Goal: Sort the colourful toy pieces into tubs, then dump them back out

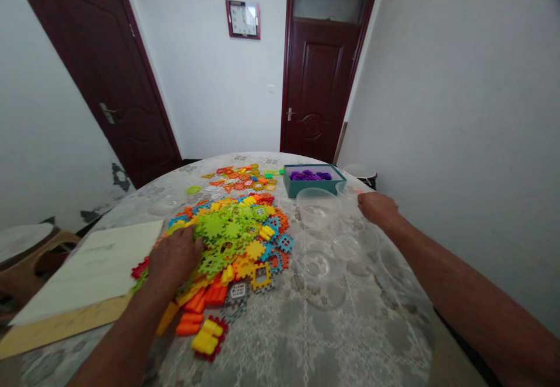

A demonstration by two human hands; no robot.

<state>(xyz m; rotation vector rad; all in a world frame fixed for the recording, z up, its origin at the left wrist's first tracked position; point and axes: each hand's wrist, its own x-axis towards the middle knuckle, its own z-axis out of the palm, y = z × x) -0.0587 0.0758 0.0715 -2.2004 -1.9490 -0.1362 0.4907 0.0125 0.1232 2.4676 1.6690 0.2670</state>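
Note:
My left hand point(175, 254) rests at the left side of a large heap of plastic puzzle blocks, its fingertips touching the green pieces point(219, 229); whether it grips one is hidden. Around the green ones lie yellow, orange, blue and red pieces. My right hand point(377, 207) is closed at the table's right side, above the clear plastic bowls, near a clear bowl point(345, 191) with something pinkish in it. What the right fingers hold, if anything, cannot be made out. Another clear bowl point(318, 206) stands left of that hand, and a clear round container point(318, 267) sits nearer.
A teal box point(314, 187) with purple pieces stands at the back. Smaller orange and yellow pieces point(245, 178) lie left of it. White paper point(96, 264) and a wooden ruler-like strip point(65, 324) lie at the left. Stools stand beyond the table's edges.

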